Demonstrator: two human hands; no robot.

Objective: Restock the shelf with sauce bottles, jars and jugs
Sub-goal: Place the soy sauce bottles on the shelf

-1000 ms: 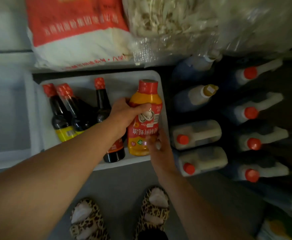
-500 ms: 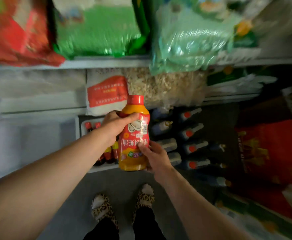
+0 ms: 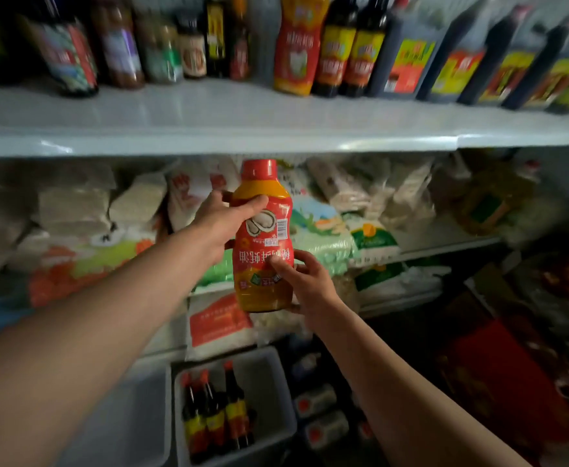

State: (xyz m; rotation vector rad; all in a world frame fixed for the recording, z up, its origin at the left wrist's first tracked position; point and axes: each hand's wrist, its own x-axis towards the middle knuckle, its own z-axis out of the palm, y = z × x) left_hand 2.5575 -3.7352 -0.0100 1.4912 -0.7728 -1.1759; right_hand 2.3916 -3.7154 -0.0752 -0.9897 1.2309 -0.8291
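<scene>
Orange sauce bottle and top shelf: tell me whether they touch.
Apart. The head view shows the orange sauce bottle held in both hands, its red cap below the top shelf edge with a gap between.

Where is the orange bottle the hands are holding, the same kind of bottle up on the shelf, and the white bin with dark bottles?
held orange bottle [image 3: 263, 237], head view, on its red label.
matching shelf bottle [image 3: 299, 52], head view, on its red label.
white bin [image 3: 276, 375], head view, on its right wall.

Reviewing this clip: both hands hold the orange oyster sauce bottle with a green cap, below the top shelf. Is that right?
Not quite. In the head view the orange oyster sauce bottle has a red cap, not green. The left hand and right hand do both hold it, below the top shelf.
</scene>
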